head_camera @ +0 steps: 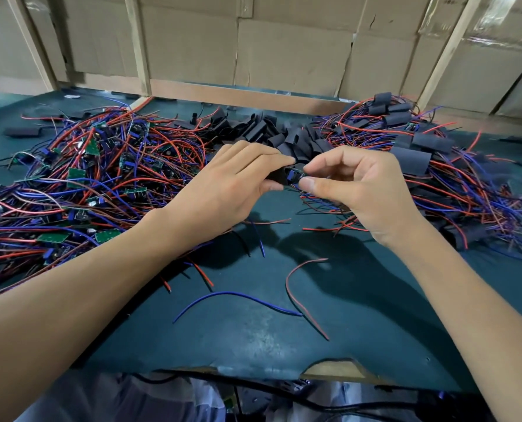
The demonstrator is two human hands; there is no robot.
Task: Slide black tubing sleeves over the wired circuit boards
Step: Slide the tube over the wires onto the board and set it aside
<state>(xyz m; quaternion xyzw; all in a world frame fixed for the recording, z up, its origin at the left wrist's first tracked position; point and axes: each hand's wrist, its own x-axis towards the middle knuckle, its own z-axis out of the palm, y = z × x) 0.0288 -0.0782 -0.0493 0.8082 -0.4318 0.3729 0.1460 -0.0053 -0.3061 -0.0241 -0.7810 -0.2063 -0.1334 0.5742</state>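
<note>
Left hand (232,181): pinching black sleeve (276,175) at its mouth.
Right hand (354,187): pinching circuit board (293,175), half inside sleeve.
Handling: sleeve soft, light; board small, probably fragile; best gripped by edges.
Bench (247,330): unsleeved boards (80,175) left, spare sleeves (272,132) behind.

Two bare hands (232,181); three heaps on the dark green worktop (253,330): unsleeved green wired circuit boards (77,175); loose black tubing sleeves (262,132); sleeved boards (412,153).
</note>
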